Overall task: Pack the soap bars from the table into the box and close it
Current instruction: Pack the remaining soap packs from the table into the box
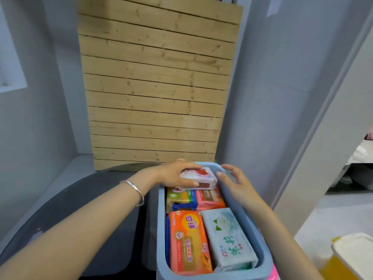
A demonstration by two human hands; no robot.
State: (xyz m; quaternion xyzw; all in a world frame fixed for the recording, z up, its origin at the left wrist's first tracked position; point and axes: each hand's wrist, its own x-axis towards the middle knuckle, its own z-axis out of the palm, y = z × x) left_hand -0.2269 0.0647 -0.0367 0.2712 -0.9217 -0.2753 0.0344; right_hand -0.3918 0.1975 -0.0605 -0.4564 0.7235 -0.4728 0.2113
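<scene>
Gripping a white-and-red soap bar from above, the left hand had its fingers and thumb wrapped over the wrapper's near-left end, holding it at the far end of the blue box. Just right of that grip, the right hand hovered open with spread fingers, empty and close to the bar's free end. Below and nearer than the grip, an orange bar, a pale green bar, a yellow bar and a pink bar lay packed flat. The held bar looked rigid and fairly light but glossy-wrapped, probably slippery; pinching its long edges seemed safest.
</scene>
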